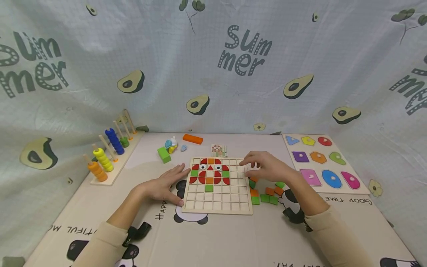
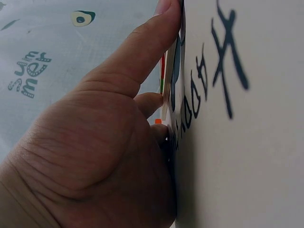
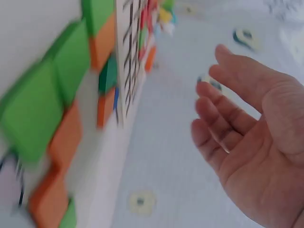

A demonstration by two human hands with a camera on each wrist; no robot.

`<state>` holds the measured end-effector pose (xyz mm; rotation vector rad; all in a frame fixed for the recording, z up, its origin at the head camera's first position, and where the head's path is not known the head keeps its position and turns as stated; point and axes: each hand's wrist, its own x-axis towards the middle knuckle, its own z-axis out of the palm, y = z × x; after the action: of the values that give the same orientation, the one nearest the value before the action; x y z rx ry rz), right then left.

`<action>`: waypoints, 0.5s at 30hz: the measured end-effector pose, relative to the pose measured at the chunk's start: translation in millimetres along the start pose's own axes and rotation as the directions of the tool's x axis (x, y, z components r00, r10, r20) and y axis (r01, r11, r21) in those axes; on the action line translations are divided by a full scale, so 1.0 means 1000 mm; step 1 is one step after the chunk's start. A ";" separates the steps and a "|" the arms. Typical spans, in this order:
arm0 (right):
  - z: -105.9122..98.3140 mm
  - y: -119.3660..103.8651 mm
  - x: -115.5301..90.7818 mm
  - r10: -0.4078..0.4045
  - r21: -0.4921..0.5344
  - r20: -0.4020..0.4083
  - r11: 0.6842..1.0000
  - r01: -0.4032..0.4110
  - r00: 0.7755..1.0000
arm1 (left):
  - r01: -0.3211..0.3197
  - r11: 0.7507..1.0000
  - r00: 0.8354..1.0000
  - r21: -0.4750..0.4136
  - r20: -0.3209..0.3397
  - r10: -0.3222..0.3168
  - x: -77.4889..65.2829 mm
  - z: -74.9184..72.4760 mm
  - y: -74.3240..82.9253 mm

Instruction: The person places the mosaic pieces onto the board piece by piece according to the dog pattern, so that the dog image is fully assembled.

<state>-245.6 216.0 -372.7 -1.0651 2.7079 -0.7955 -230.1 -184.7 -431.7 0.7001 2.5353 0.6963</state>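
Note:
A wooden grid board (image 1: 230,200) lies flat mid-table, with red, green, orange and white tiles (image 1: 210,172) forming a face-like pattern in its upper left. My left hand (image 1: 163,187) rests along the board's left edge, thumb by the lower corner and fingers extended. Seen from the left wrist, the palm (image 2: 95,147) stands beside the tabletop and the board's thin edge shows past the fingers. Over the board's upper right hovers my right hand (image 1: 267,167), fingers loosely bent. In the right wrist view that hand (image 3: 251,128) holds nothing between thumb and fingers.
Loose green and orange tiles (image 1: 264,198) lie right of the board. A small pattern card (image 1: 218,150) touches its far side. Behind are a green block (image 1: 164,155), an orange block (image 1: 192,139) and a small figurine (image 1: 171,144). A ring stacker (image 1: 111,168) stands left, a shape puzzle (image 1: 293,165) right.

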 end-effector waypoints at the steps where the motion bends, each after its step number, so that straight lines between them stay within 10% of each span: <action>1: -0.003 0.005 -0.006 0.020 0.015 0.009 1.000 -0.020 1.000 | 0.007 1.000 1.000 -0.002 0.001 -0.007 0.000 0.000 0.000; 9: -0.012 0.042 -0.030 0.118 0.084 0.154 0.988 -0.132 0.981 | 0.015 1.000 1.000 0.004 -0.003 -0.015 0.000 0.001 0.001; 15: 0.008 0.057 -0.024 0.085 0.081 0.105 0.992 -0.093 0.991 | 0.000 1.000 1.000 0.000 -0.003 0.000 0.000 0.001 0.002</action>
<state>-259.9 263.5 -410.8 -0.9332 2.5913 -0.8114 -228.5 -182.6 -431.1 0.6995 2.5384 0.6981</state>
